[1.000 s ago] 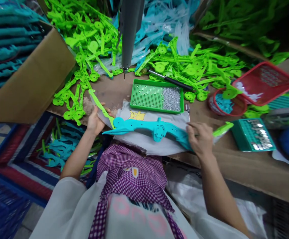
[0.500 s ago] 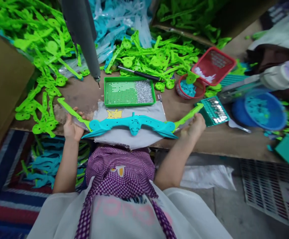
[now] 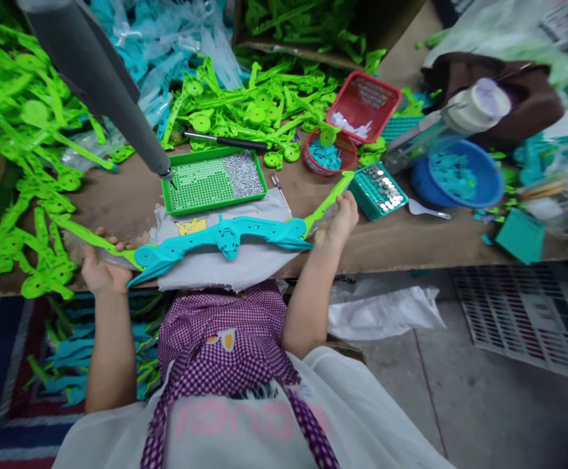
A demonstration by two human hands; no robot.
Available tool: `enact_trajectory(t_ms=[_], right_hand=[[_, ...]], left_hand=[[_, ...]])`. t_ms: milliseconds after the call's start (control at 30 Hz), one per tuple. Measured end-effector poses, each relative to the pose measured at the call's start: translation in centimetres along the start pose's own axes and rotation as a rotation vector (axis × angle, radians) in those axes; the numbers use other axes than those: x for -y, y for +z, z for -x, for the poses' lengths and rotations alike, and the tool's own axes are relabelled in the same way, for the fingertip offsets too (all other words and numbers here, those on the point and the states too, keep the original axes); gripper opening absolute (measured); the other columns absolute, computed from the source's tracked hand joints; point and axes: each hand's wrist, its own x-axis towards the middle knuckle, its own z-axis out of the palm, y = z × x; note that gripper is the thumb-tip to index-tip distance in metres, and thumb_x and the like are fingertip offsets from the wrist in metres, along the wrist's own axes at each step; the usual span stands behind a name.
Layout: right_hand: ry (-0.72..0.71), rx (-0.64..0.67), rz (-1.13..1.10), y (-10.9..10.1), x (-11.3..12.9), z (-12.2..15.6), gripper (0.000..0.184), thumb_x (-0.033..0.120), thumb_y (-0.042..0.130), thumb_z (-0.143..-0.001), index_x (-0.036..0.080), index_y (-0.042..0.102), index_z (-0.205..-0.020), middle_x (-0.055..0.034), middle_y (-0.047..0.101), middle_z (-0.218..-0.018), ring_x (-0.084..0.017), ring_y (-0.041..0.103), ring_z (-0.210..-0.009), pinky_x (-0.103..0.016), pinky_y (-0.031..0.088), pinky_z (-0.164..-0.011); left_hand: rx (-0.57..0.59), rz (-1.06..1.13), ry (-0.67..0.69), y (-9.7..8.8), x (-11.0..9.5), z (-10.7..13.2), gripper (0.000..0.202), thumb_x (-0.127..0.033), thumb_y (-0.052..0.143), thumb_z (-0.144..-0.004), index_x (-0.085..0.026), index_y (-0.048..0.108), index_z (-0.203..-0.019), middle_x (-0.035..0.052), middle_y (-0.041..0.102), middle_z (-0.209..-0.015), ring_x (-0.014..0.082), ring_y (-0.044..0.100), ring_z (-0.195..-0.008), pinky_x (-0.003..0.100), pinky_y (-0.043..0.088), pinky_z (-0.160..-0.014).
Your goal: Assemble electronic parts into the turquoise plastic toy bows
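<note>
A toy bow with a blue middle part [image 3: 227, 238] and a bright green limb at each end lies across the front of the table, over a grey cloth [image 3: 245, 272]. My left hand [image 3: 105, 270] is closed around the left green limb [image 3: 91, 238], palm up with the fingertips showing behind it. Gripping the right green limb [image 3: 330, 200] near its tip is my right hand [image 3: 339, 221], its fingers curled. Just beyond the bow, a green tray [image 3: 193, 210] carries many small silvery screws. The tip of a hanging grey power screwdriver [image 3: 113, 91] is over the tray's left end.
Green plastic parts [image 3: 255, 114] are heaped at the back and left. A black-handled screwdriver [image 3: 238, 141] lies behind the tray. To the right stand a red basket [image 3: 330, 170], a teal box of metal discs [image 3: 369, 212] and a blue bowl [image 3: 492, 198] of blue pieces.
The head view has turned to the right, so the table and its things appear further left and slightly tilted. Both hands keep their hold on the bow.
</note>
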Motion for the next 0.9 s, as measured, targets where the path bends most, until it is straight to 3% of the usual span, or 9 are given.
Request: enact_trajectory(t_ms=[100,267,433,600,700,767,900], right_hand=[[0.126,-0.104,-0.097,0.4,-0.5,0.3,0.053,0.035,0.032,-0.086,0.016,0.047,-0.133,-0.0151,0.058,-0.128,-0.025,0.062,-0.117,-0.046,0.054,-0.094],[0.012,0.052,-0.041,-0.8,-0.9,0.8,0.054,0.043,0.037,-0.087,0.021,0.048,-0.136,-0.0138,0.055,-0.135,-0.026,0.057,-0.126,-0.047,0.052,-0.098],[0.034,0.116,-0.033,-2.9,-0.2,3.9,0.056,0.041,0.048,-0.084,0.021,0.047,-0.136,-0.0146,0.054,-0.139,-0.026,0.055,-0.128,-0.046,0.051,-0.101],[-0.101,0.227,0.149,-4.9,2.2,6.0,0.052,0.041,0.058,-0.079,0.018,0.058,-0.125,-0.0161,0.057,-0.137,-0.026,0.061,-0.119,-0.045,0.052,-0.099],[-0.200,0.281,0.285,-6.9,4.8,4.0,0.036,0.042,0.055,-0.083,0.019,0.068,-0.108,-0.0125,0.071,-0.115,-0.026,0.067,-0.104,-0.046,0.053,-0.094],[-0.282,0.267,0.340,-7.8,6.9,1.1,0.031,0.041,0.052,-0.087,0.021,0.071,-0.100,-0.0086,0.074,-0.102,-0.025,0.068,-0.095,-0.044,0.053,-0.091],[-0.389,0.277,0.493,-6.0,9.5,-7.8,0.020,0.030,0.056,-0.086,0.022,0.072,-0.093,-0.0079,0.073,-0.098,-0.025,0.065,-0.097,-0.043,0.049,-0.094]], left_hand=[[0.009,-0.022,0.014,0.0,0.0,-0.2,0.059,-0.048,0.010,-0.103,-0.016,0.059,-0.094,0.0004,0.059,-0.065,0.0114,0.051,-0.052,0.029,0.045,-0.059],[-0.012,-0.057,0.031,0.3,0.0,-0.3,0.062,-0.052,0.011,-0.102,-0.016,0.060,-0.091,0.0003,0.058,-0.064,0.0112,0.052,-0.053,0.026,0.043,-0.056],[-0.032,-0.083,0.033,0.1,0.0,-0.6,0.065,-0.050,0.007,-0.102,-0.016,0.061,-0.091,0.0003,0.056,-0.063,0.0119,0.051,-0.052,0.027,0.044,-0.055],[-0.050,-0.135,-0.001,0.3,0.1,-0.7,0.051,-0.052,0.030,-0.100,-0.015,0.063,-0.088,0.0002,0.057,-0.066,0.0106,0.050,-0.055,0.024,0.047,-0.060],[-0.147,-0.209,-0.029,0.5,0.1,-1.0,0.051,-0.046,0.027,-0.101,-0.014,0.064,-0.085,0.0020,0.058,-0.068,0.0121,0.052,-0.059,0.025,0.049,-0.061],[-0.162,-0.255,-0.050,0.4,0.1,-1.4,0.049,-0.044,0.028,-0.101,-0.015,0.065,-0.085,0.0022,0.059,-0.069,0.0127,0.054,-0.062,0.025,0.051,-0.063],[-0.123,-0.351,-0.030,-1.0,0.4,-2.8,0.039,-0.056,0.051,-0.088,-0.020,0.063,-0.085,0.0015,0.064,-0.074,0.0148,0.057,-0.067,0.029,0.055,-0.067]])
